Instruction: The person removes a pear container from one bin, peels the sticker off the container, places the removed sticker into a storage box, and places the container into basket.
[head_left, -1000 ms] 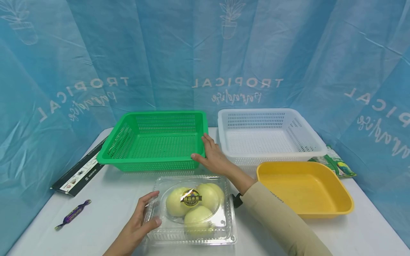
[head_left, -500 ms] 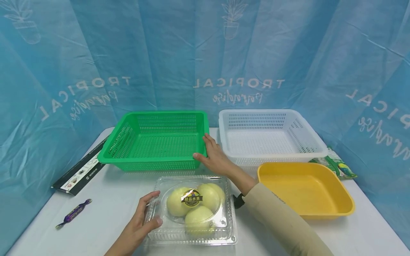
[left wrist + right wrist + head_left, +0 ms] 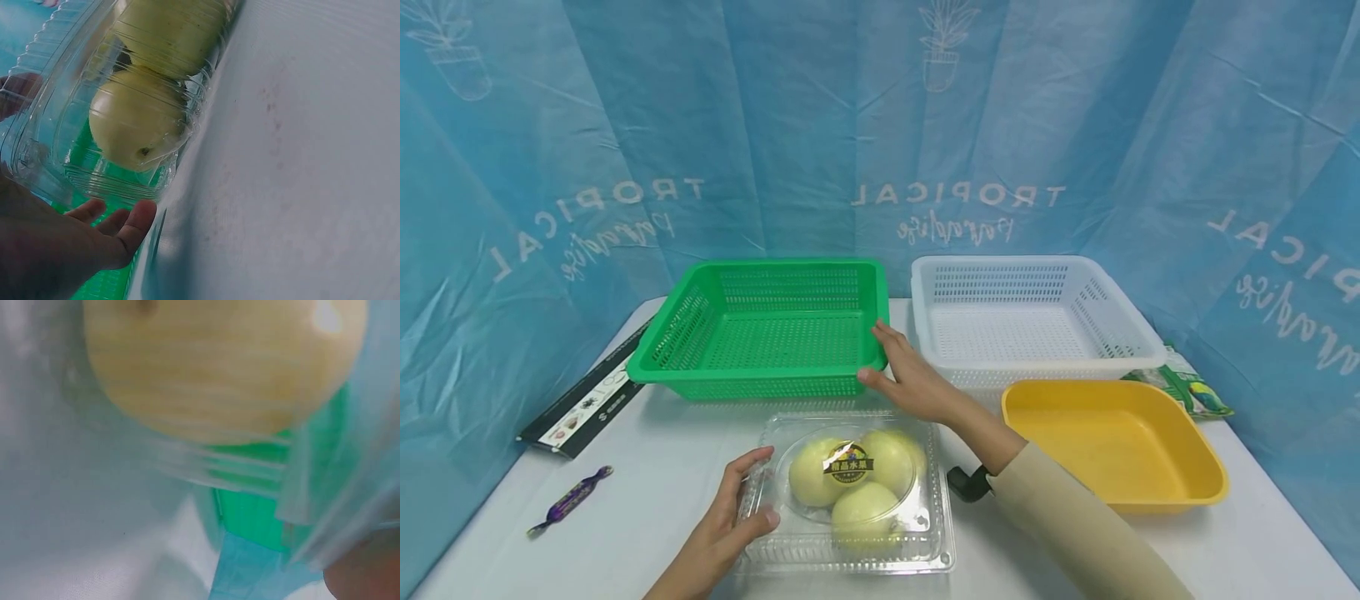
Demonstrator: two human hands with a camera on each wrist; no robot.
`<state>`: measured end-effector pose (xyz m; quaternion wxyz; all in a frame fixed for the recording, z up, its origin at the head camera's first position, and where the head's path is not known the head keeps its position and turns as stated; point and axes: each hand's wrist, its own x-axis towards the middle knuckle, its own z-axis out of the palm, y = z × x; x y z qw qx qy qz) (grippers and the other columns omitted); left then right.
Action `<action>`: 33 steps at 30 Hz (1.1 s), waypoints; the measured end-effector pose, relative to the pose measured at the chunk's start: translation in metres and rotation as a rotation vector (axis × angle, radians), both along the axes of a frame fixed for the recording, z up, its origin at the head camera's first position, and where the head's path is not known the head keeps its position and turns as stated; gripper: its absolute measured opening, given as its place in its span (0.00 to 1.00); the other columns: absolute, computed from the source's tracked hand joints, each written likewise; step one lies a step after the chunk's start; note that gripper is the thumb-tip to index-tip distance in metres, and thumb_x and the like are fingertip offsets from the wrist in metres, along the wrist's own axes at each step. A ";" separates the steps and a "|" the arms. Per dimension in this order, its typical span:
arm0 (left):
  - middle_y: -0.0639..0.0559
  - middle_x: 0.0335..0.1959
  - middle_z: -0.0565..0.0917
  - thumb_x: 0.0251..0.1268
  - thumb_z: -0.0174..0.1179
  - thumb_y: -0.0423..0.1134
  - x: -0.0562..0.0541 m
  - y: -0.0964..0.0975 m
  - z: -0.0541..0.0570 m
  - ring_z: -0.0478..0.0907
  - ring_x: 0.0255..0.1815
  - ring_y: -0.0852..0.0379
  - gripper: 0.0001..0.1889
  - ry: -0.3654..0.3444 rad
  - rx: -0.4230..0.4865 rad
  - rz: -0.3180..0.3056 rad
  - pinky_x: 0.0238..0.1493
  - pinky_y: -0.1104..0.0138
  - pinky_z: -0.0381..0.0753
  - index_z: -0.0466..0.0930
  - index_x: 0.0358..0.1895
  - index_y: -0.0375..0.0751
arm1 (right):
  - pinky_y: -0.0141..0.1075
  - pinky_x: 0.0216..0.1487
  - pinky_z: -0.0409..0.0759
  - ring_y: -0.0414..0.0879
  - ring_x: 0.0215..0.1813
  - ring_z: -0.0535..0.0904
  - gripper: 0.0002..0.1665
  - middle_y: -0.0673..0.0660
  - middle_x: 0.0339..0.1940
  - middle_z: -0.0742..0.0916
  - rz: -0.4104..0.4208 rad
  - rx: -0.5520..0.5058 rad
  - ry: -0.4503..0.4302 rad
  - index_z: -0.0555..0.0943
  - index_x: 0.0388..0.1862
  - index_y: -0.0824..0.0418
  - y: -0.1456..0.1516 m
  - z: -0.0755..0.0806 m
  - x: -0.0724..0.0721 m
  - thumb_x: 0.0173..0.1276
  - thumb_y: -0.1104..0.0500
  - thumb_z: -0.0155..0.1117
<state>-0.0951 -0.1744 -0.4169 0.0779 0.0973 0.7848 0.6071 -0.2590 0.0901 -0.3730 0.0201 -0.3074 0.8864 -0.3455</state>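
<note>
A clear plastic clamshell box [image 3: 917, 550] with a round label holds several pale yellow fruits [image 3: 861, 508]. It lies on the table at front centre in the head view. My left hand [image 3: 722, 517] rests at the box's left side, thumb and fingers spread and loosely bent; in the left wrist view its fingertips [image 3: 140, 219] are close to the box's ribbed end. My right hand [image 3: 913, 383] reaches to the front right corner of the green basket [image 3: 760, 375], fingers extended. Whether its fingertips touch the rim is hard to tell. A blurred fruit [image 3: 219, 369] fills the right wrist view.
A white basket [image 3: 1037, 364] stands at the back right, with a yellow tray [image 3: 1105, 450] before it. Behind the tray lies a green packet [image 3: 1195, 383]. At left are a long black box [image 3: 587, 408] and a purple wrapped candy [image 3: 571, 502].
My right hand has drawn back slightly, down and to the right, from the green basket's corner. My left hand and the clamshell box have stayed in place.
</note>
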 end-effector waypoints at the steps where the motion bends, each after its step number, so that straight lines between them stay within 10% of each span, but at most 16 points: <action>1: 0.40 0.74 0.42 0.66 0.52 0.36 0.000 0.000 0.000 0.31 0.75 0.33 0.34 0.001 -0.002 0.000 0.61 0.26 0.37 0.46 0.71 0.50 | 0.55 0.74 0.52 0.54 0.79 0.44 0.51 0.56 0.79 0.47 0.003 0.000 0.007 0.40 0.77 0.56 0.001 0.001 0.002 0.67 0.28 0.37; 33: 0.41 0.74 0.43 0.66 0.52 0.37 0.003 0.001 0.002 0.32 0.75 0.33 0.34 -0.013 0.002 0.010 0.61 0.26 0.41 0.46 0.71 0.50 | 0.51 0.60 0.70 0.55 0.63 0.64 0.41 0.57 0.68 0.71 -0.014 -0.004 0.276 0.62 0.71 0.59 0.000 0.007 0.064 0.64 0.44 0.61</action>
